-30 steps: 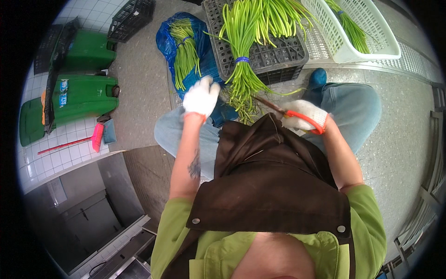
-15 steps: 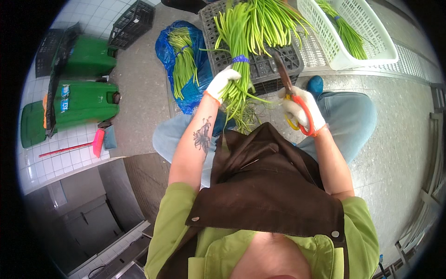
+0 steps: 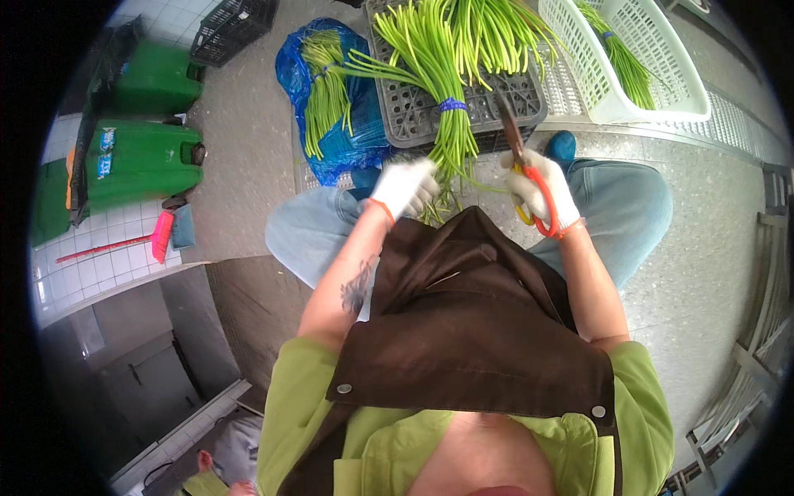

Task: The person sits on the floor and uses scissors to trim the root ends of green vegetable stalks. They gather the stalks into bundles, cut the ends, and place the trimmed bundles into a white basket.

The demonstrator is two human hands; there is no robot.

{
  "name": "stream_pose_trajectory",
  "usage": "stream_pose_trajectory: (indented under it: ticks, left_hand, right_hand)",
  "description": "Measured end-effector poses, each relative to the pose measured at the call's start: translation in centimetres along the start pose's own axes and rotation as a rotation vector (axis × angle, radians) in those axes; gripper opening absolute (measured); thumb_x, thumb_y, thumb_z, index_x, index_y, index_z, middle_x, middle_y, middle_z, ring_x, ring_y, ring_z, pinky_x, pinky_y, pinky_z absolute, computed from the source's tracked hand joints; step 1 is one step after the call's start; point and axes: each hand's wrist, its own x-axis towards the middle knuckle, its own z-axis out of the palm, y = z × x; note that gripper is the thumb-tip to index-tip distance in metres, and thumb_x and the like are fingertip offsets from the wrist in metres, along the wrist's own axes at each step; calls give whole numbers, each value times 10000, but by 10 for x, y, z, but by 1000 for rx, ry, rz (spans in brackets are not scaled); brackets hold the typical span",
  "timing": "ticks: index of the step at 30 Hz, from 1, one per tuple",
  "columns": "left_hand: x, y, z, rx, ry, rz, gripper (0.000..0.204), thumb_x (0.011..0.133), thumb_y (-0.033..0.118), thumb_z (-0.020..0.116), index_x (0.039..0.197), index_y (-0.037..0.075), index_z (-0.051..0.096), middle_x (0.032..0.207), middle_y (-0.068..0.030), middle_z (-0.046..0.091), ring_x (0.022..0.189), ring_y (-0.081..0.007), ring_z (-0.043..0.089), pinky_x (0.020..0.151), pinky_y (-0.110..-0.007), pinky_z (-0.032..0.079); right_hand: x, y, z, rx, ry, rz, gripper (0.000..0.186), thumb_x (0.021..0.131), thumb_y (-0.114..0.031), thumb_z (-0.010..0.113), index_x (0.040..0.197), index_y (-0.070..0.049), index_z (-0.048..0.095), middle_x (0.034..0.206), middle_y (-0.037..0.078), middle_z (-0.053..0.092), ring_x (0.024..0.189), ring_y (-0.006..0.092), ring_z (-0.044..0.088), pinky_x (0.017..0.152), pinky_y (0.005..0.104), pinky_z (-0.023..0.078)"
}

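1. While the right hand (image 3: 542,188) holds scissors (image 3: 518,149), trimming seems in hand
2. Left hand (image 3: 405,188) apart, beside the banded bunch (image 3: 447,91) overhanging the crate (image 3: 402,113); grip unclear
3. Cutting next likely needs the bunch steadied

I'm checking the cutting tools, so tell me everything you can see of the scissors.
The scissors have dark, brownish, metal-looking blades and orange and yellow handles. The gloved right hand holds them by the handles. The blades point away from the wearer, leaning slightly left, seen against the dark crate. They look close together; whether fully shut is unclear.
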Motion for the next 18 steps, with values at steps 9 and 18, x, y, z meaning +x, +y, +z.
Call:
stream_pose_trajectory:
  ticks: [9, 18]
  left_hand:
    - [16, -32, 116, -970, -420, 265, 257, 959, 223, 637, 1183, 122, 559, 1165, -48, 628, 977, -229, 609, 902, -430, 491]
    - [-81, -77, 27, -1127, -483, 351, 234, 999, 204, 557, 1196, 80, 537, 937, -12, 606, 1000, -246, 653, 1005, -469, 486]
  right_hand:
    - [-36, -78, -31, 294, 5, -41, 341, 851, -97, 564, 1149, 68, 553, 766, 91, 621, 679, 159, 581, 687, 279, 475]
    - [-30, -42, -11, 54, -361, 71, 313, 911, -175, 649, 1166, 1, 602, 869, 33, 611, 735, 153, 580, 672, 263, 466]
